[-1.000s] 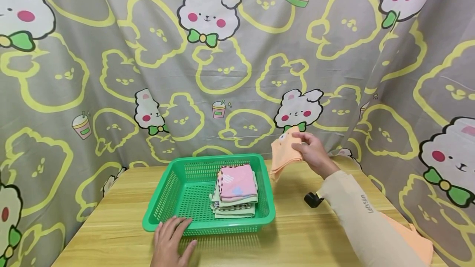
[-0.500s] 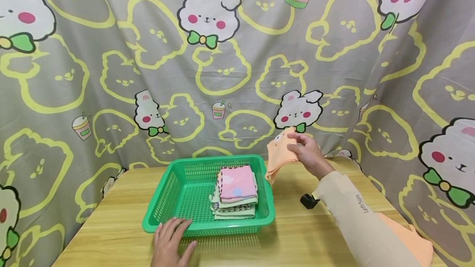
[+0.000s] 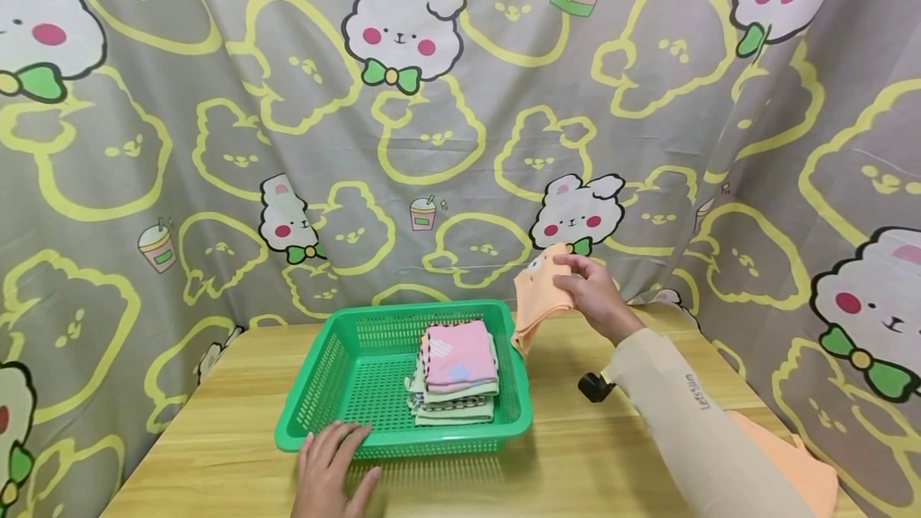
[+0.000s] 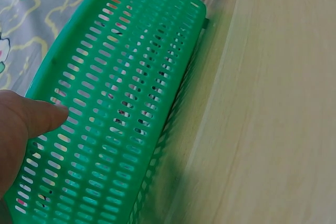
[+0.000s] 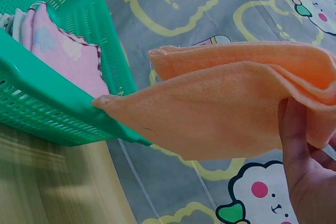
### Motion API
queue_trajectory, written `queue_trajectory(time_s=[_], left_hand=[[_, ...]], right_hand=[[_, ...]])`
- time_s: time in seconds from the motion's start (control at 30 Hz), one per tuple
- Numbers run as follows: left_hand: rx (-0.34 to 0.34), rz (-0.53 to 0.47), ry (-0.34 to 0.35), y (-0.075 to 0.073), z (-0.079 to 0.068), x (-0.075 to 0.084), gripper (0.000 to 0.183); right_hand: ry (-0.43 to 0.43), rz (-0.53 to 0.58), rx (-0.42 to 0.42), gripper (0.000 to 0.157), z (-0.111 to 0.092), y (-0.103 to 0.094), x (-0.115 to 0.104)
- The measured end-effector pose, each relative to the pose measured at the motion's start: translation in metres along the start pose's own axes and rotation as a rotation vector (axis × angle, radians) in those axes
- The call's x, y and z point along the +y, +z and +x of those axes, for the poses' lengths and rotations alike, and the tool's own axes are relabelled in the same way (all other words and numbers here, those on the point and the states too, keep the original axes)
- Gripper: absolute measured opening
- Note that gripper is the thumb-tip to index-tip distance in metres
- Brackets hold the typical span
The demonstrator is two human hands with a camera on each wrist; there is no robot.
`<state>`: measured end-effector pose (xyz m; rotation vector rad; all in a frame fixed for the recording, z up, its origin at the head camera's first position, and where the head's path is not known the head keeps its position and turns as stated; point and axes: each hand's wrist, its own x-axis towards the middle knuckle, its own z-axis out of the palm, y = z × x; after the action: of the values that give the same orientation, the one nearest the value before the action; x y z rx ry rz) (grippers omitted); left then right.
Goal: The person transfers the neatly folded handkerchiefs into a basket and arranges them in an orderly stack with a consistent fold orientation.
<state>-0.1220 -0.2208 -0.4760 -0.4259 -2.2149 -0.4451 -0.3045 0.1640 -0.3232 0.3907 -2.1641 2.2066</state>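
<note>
An orange cloth (image 3: 541, 294), folded, hangs from my right hand (image 3: 600, 298), which pinches it between thumb and fingers beyond the basket's right side. In the right wrist view the cloth (image 5: 210, 108) has its layers slightly parted, and a corner overlaps the basket's rim. My left hand (image 3: 331, 470) rests at the front left rim of the green plastic basket (image 3: 345, 442). Its thumb (image 4: 44, 116) shows before the slotted outer wall in the left wrist view. Inside the basket, to the right, lies a stack of folded cloths (image 3: 460, 374) with a pink one on top.
A second orange cloth (image 3: 799, 462) lies at the table's right front, partly hidden by the right sleeve. A small black object (image 3: 594, 387) shows at the right wrist. The wooden table (image 3: 209, 414) backs onto a patterned curtain (image 3: 446, 126).
My right hand has moved a little to the left with the orange cloth, bringing its lower corner to the basket's right rim. The left hand and the stack look the same.
</note>
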Motion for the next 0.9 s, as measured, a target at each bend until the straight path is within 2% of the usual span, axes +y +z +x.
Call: queue_trajectory(time_s=[0.27,0.6,0.9], left_hand=[[-0.008,0.014,-0.010,0.000,0.000,0.000,0.059],[0.014,-0.017,0.028,0.002,0.002,-0.003,0.058],[0.007,-0.012,0.017,0.001,0.001,-0.002,0.059]], right_hand=[[-0.015,0.032,-0.003,0.043,0.002,0.007,-0.001],[-0.023,0.042,0.012,0.043,0.004,0.012,-0.001],[-0.031,0.074,-0.003,0.044,0.006,0.019,0.005]])
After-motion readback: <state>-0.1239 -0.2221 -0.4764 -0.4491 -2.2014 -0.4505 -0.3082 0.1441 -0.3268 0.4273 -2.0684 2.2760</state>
